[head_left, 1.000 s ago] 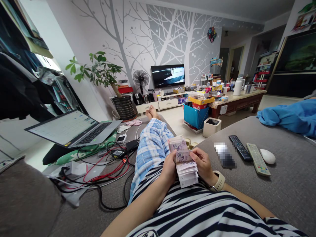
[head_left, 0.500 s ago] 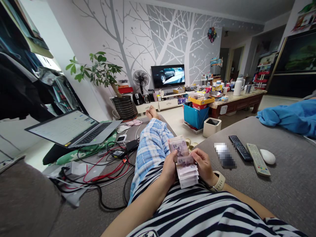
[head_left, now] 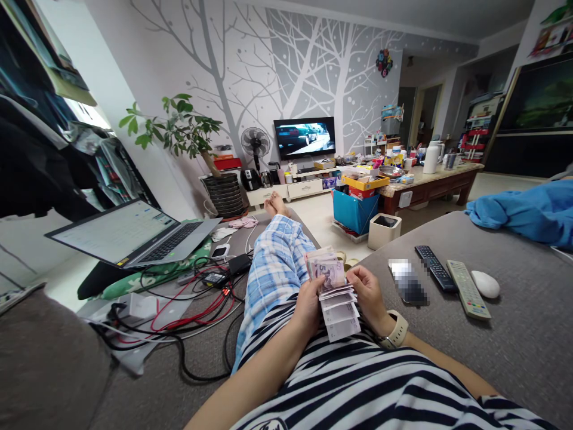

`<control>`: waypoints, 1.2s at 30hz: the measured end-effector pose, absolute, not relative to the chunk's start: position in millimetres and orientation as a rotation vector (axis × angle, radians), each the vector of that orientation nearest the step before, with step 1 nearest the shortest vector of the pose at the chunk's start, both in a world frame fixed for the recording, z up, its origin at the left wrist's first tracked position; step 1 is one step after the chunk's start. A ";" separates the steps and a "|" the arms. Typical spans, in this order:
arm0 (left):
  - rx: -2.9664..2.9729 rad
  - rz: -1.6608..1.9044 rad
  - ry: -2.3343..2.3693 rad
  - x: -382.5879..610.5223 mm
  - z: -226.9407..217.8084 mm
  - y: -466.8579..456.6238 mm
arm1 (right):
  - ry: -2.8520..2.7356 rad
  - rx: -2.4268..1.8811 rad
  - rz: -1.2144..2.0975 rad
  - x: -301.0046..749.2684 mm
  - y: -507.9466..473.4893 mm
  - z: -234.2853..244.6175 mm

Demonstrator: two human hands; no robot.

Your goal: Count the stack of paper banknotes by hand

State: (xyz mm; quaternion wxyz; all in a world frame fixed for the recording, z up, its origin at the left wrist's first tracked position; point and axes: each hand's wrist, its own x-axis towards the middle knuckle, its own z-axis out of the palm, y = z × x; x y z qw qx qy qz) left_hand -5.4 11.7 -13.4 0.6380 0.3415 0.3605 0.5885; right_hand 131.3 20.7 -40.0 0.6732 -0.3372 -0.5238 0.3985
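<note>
Left hand [head_left: 308, 306]: clamped on the banknotes [head_left: 332, 273], your thumb across their face.
Right hand [head_left: 367, 294]: your fingers bunched at the banknotes' right edge (whether they pinch one, I cannot tell).
Banknotes: between your hands, the lower ones fanned towards your striped shirt [head_left: 371, 388].
Sofa [head_left: 528, 352]: black remote [head_left: 436, 270] beside a pale remote [head_left: 468, 289], to your right.

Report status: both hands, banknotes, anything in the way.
Left hand gripping banknotes, top one marked 5. Right hand at their right edge, grip unclear. Near ends spread in steps toward the body. Nothing seen blocking either hand.
</note>
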 end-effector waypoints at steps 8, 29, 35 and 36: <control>0.736 1.350 0.813 -2.8 -12.2 10.4 | -1.202 -0.790 0.931 130.0 20.1 -38.3; 0.750 1.386 0.797 -3.9 -25.2 21.1 | -1.274 -0.739 0.825 131.1 13.2 -39.7; 0.805 1.389 0.836 -4.4 -19.7 15.8 | -1.284 -0.685 0.896 131.2 11.7 -39.7; 0.803 1.380 0.830 -4.4 -19.4 15.1 | -1.287 -0.676 0.910 131.1 11.6 -39.8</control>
